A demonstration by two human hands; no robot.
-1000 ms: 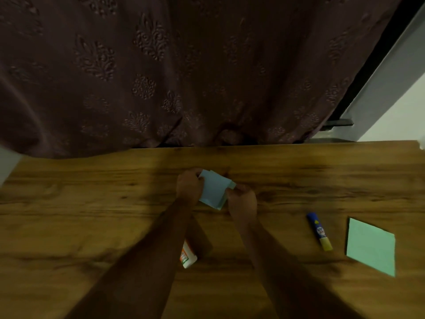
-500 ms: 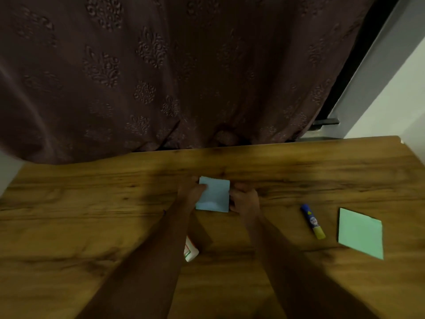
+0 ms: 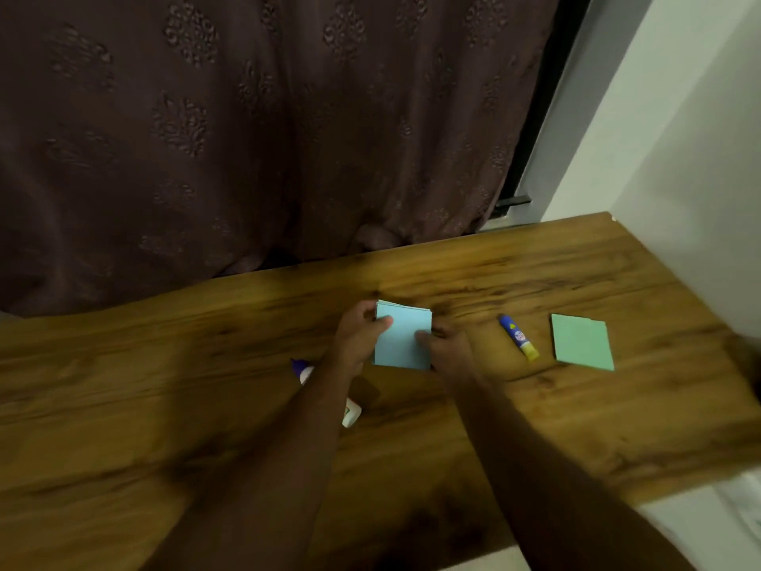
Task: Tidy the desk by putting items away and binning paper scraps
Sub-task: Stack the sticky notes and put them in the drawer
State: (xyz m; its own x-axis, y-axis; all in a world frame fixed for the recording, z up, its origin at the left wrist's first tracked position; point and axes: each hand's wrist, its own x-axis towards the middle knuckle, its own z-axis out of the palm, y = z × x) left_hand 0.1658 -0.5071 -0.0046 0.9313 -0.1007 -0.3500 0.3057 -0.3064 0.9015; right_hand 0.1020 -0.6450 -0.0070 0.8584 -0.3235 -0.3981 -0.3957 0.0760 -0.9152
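Dark curtain hangs behind the counter (image 3: 164, 364). Toward its middle, the left hand (image 3: 357, 337) pinches the left edge of the blue pad (image 3: 405, 337), thumb on top; the right hand (image 3: 447, 348) grips its right edge. Glue stick (image 3: 519, 337) and green pad (image 3: 581, 342) lie nearer the right edge.

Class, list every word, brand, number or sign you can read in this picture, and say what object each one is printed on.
No text is readable.
Glue stick: a yellow triangle sign and a round label, too blurred to read.
Glue bottle: a coloured label, mostly hidden by the left arm, unreadable.
Blue paper stack and green paper: blank.
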